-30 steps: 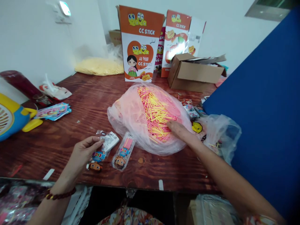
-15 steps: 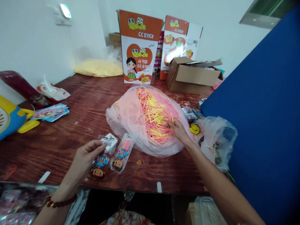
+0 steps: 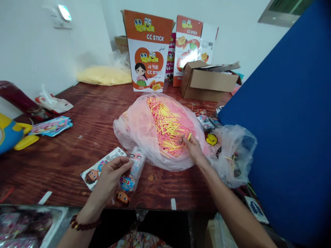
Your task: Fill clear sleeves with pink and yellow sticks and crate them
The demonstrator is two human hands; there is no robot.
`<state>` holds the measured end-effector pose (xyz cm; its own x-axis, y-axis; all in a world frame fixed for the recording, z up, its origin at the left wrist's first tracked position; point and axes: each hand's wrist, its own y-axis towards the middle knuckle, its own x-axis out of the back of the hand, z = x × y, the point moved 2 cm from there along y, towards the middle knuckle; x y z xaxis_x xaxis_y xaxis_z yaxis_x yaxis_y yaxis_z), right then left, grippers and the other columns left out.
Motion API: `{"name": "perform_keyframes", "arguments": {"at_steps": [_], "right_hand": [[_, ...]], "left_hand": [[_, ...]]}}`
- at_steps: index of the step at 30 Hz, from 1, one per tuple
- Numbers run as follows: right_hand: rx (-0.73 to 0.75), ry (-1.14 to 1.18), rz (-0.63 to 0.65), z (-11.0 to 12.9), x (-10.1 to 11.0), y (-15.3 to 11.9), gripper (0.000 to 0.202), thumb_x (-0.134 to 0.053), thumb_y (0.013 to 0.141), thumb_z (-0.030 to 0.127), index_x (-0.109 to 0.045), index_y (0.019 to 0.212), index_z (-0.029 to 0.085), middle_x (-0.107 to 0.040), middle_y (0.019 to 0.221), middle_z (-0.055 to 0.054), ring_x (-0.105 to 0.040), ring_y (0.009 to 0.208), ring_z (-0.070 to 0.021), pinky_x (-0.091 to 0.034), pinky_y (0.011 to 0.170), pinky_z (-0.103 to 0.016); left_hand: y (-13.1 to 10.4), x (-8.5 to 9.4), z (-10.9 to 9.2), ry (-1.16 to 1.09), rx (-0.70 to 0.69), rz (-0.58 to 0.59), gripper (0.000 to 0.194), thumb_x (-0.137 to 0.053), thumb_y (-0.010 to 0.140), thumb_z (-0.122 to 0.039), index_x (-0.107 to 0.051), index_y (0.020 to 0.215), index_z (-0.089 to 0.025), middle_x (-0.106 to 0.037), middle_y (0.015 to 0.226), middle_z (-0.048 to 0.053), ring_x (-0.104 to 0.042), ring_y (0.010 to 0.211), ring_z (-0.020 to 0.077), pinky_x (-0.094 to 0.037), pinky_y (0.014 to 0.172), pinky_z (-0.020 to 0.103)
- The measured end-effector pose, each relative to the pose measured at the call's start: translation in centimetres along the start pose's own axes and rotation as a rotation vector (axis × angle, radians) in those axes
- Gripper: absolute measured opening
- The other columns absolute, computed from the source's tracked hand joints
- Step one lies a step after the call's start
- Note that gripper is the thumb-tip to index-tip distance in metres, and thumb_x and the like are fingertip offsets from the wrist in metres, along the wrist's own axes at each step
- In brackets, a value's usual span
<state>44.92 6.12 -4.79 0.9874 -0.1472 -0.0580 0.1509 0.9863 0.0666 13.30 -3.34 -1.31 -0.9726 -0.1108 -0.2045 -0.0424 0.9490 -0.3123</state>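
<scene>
My left hand (image 3: 110,177) is closed, thumb and fingertips pinching the upper end of a clear printed wrapper (image 3: 126,184) with a "Stick" label and an orange cartoon figure. Partly behind that wrapper lies a second clear packet (image 3: 139,155) on the table. A white printed pack (image 3: 90,175) rests beneath and left of my left hand. At the middle, a thin clear plastic bag (image 3: 134,127) lies open, full of short pink and yellow sticks (image 3: 165,120). My right hand (image 3: 192,148) is at the bag's right side, fingers pinched on a few of these sticks.
Tall CC Stick cartons (image 3: 147,51) and an open cardboard box (image 3: 209,82) stand at the back. A blue panel (image 3: 279,120) bounds the right side, beside a crumpled plastic bag (image 3: 238,155). Printed packets (image 3: 53,125) and a tissue pack (image 3: 55,103) lie left.
My left hand has moved right with the wrapper, off the white pack and over the second packet. My right hand stays at the bag with sticks in its fingers. The view has shifted slightly.
</scene>
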Motion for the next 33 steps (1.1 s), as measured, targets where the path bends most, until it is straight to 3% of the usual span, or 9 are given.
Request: {"name": "perform_keyframes", "arguments": {"at_steps": [3, 8, 13, 18, 21, 26, 33], "right_hand": [[-0.128, 0.292, 0.084, 1.9, -1.6, -1.0, 0.034, -0.08, 0.067, 0.04, -0.065, 0.091, 0.02, -0.066, 0.069, 0.002, -0.063, 0.062, -0.0158, -0.052, 0.06, -0.03], [-0.221, 0.515, 0.173, 4.4, -5.7, -4.3, 0.025, -0.081, 0.072, 0.03, -0.068, 0.091, 0.02, -0.069, 0.076, 0.001, -0.068, 0.069, -0.0147, -0.055, 0.06, -0.027], [-0.283, 0.578, 0.24, 5.0, -9.4, -6.3, 0.021, -0.079, 0.075, 0.027, -0.067, 0.091, 0.02, -0.069, 0.079, 0.0, -0.069, 0.072, -0.0146, -0.056, 0.062, -0.025], [-0.241, 0.591, 0.209, 4.9, -11.4, -6.4, 0.019, -0.075, 0.078, 0.029, -0.064, 0.092, 0.023, -0.068, 0.082, 0.001, -0.067, 0.076, -0.0144, -0.054, 0.069, -0.028], [-0.075, 0.368, 0.242, 5.4, -11.8, -6.6, 0.016, -0.069, 0.084, 0.036, -0.062, 0.091, 0.023, -0.065, 0.08, 0.002, -0.062, 0.071, -0.0141, -0.049, 0.068, -0.029], [0.176, -0.302, 0.508, 5.9, -12.0, -7.9, 0.019, -0.056, 0.093, 0.038, -0.06, 0.082, 0.022, -0.061, 0.078, 0.0, -0.052, 0.07, -0.0154, -0.04, 0.066, -0.028], [0.3, -0.526, 0.693, 4.8, -12.2, -8.3, 0.015, -0.048, 0.095, 0.028, -0.052, 0.081, 0.025, -0.054, 0.069, 0.002, -0.046, 0.062, -0.0157, -0.033, 0.058, -0.027]], "left_hand": [[0.1, -1.8, 0.9, 0.009, 0.007, 0.057, 0.032, -0.085, 0.063, -0.038, -0.067, 0.074, -0.015, -0.059, 0.059, -0.004, -0.05, 0.049, 0.0064, -0.041, 0.047, 0.016], [0.2, -3.9, 1.3, 0.101, 0.018, 0.116, 0.034, -0.081, 0.064, -0.043, -0.064, 0.065, -0.013, -0.054, 0.053, -0.004, -0.044, 0.046, 0.0065, -0.036, 0.044, 0.018], [0.1, -3.3, 1.4, 0.081, 0.038, 0.132, 0.031, -0.079, 0.067, -0.042, -0.066, 0.067, -0.014, -0.056, 0.055, -0.003, -0.046, 0.048, 0.0074, -0.036, 0.047, 0.019], [-0.2, -2.3, 1.7, 0.137, 0.035, 0.143, 0.03, -0.077, 0.07, -0.042, -0.067, 0.068, -0.013, -0.057, 0.057, -0.002, -0.046, 0.05, 0.0078, -0.034, 0.048, 0.02], [-0.2, -1.8, 1.6, 0.155, 0.012, 0.151, 0.031, -0.075, 0.072, -0.043, -0.066, 0.067, -0.013, -0.055, 0.056, -0.002, -0.046, 0.051, 0.008, -0.035, 0.051, 0.02], [0.3, -0.6, 1.5, 0.19, -0.025, 0.156, 0.031, -0.075, 0.073, -0.042, -0.065, 0.067, -0.014, -0.054, 0.057, -0.003, -0.044, 0.052, 0.0077, -0.034, 0.052, 0.021], [0.0, -0.1, 1.8, 0.295, -0.033, 0.239, 0.033, -0.07, 0.077, -0.044, -0.061, 0.063, -0.016, -0.053, 0.055, -0.003, -0.043, 0.051, 0.0092, -0.032, 0.051, 0.022]]}}
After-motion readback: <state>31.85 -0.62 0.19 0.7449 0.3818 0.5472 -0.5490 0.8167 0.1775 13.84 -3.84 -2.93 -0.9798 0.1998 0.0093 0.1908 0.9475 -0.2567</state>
